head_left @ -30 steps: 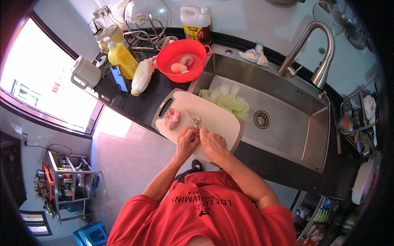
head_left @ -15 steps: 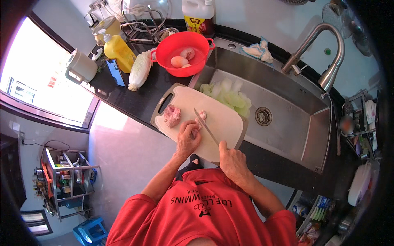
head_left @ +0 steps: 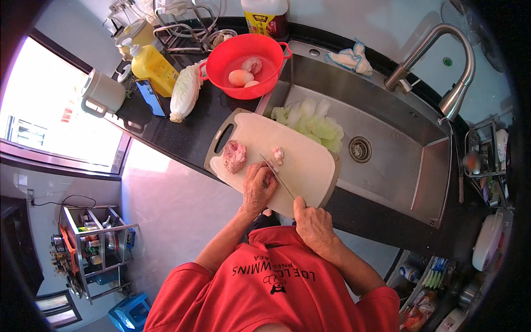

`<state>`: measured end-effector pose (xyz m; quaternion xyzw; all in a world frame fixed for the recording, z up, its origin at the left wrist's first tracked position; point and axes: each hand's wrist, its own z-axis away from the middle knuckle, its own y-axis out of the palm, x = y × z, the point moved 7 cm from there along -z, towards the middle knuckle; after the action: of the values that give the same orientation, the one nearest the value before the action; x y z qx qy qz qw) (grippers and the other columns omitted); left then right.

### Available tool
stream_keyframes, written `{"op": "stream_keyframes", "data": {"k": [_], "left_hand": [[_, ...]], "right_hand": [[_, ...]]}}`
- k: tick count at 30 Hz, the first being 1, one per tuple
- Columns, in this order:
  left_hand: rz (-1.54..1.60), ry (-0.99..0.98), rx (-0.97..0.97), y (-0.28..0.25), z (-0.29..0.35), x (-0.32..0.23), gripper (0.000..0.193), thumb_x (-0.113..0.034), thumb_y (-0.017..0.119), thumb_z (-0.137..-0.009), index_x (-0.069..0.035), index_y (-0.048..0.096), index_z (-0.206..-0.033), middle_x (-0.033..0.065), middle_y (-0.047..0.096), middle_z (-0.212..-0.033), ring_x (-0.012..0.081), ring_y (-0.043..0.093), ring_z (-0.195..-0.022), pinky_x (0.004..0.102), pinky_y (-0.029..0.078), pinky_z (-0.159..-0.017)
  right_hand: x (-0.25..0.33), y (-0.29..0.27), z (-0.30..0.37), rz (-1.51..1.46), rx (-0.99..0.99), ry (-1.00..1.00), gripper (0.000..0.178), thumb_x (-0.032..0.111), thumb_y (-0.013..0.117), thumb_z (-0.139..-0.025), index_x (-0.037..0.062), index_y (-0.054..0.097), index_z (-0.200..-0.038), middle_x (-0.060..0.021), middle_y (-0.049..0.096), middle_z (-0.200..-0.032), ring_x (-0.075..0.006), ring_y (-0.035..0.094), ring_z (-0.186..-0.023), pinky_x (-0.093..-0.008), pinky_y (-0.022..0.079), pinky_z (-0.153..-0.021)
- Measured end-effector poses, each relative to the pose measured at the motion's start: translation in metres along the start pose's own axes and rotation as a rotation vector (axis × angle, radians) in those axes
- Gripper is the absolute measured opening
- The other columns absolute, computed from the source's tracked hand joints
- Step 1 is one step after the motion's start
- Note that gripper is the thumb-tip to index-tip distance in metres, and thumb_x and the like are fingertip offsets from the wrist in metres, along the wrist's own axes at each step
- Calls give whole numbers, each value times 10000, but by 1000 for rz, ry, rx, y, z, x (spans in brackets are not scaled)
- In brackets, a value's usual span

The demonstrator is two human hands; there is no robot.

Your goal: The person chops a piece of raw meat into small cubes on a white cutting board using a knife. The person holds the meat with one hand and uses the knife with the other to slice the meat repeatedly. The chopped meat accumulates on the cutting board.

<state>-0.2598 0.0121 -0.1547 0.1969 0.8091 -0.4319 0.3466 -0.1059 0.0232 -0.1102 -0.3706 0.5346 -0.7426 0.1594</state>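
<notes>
My right hand [head_left: 314, 222] grips the handle of a kitchen knife [head_left: 283, 181] on the cream cutting board [head_left: 312, 171]. My left hand [head_left: 259, 188] is closed beside the blade, its bent fingers pressing a piece of raw meat mostly hidden under them. Past the blade lies a small pile of cut meat pieces [head_left: 277, 155]. A larger pink chunk of raw meat [head_left: 234, 156] rests at the board's left, close to the cut-out handle, touched by neither hand.
The board bridges the dark counter [head_left: 182, 138] and the rim of a steel sink [head_left: 387, 166] holding pale green leaves [head_left: 318, 127]. Behind stand a red colander-like basin [head_left: 221, 72] with eggs and something pinkish, a cabbage [head_left: 185, 94], a phone [head_left: 150, 98] and a yellow bottle [head_left: 155, 69]. A faucet [head_left: 462, 72] arches at right.
The knife and my left hand have come slightly nearer to me on the board. The small cut meat pieces now lie apart from the blade. The whole view has shifted a little.
</notes>
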Motion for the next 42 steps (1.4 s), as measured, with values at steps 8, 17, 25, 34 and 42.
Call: {"op": "stream_keyframes", "data": {"k": [8,17,25,34,42], "left_hand": [[45,-70,31,1,-1,6,236,44,597,-651,-14,575,-879,120,587,-968,305,560,-872,376,475,-755],[-34,-34,39,2,-2,9,263,6,623,-685,-23,580,-943,122,587,-1013,313,558,-912,380,475,-767],[-17,-46,-13,2,3,9,228,12,630,-676,-25,574,-893,120,593,-987,311,564,-865,385,481,-732],[-4,-6,-53,1,3,2,223,20,635,-663,-33,553,-864,117,578,-966,309,556,-893,380,475,-764],[111,-23,-71,-6,7,6,177,23,638,-722,-33,584,-881,124,569,-977,295,592,-853,364,498,-748]], "right_hand": [[-2,0,-21,-83,98,32,81,87,500,-870,36,437,-865,-221,635,-665,-394,666,-668,-470,553,-582],[17,5,-82,-159,-80,-53,84,66,487,-850,11,428,-872,-240,623,-671,-419,645,-665,-493,528,-575],[14,8,-52,-3,-12,-53,100,106,497,-879,37,431,-850,-189,647,-672,-352,673,-642,-421,549,-529],[-7,12,-34,-53,40,49,103,82,477,-853,7,430,-906,-286,615,-720,-454,634,-732,-535,510,-641],[-26,-5,-13,-158,61,51,136,84,470,-870,-14,394,-926,-312,588,-695,-514,590,-731,-578,463,-659]]}}
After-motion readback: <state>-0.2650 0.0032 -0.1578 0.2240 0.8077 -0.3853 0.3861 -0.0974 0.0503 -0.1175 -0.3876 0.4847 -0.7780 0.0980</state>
